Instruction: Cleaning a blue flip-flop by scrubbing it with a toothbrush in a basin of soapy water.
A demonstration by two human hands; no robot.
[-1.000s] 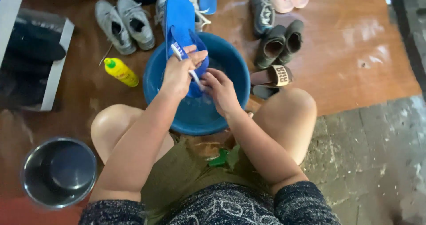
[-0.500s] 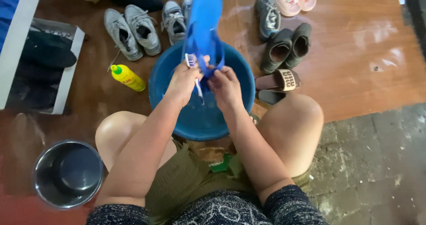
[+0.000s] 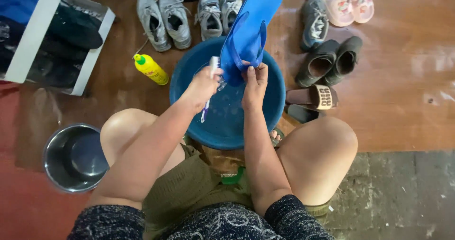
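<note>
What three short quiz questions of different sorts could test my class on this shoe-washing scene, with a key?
1. True or false: the right hand holds the blue flip-flop over the blue basin.
2. Which thing does the left hand grip? A) sponge B) toothbrush C) cloth
3. Fill in: the yellow bottle lies on the floor to the ____ of the basin in the picture.

Key: 1 true; 2 B; 3 left.
</note>
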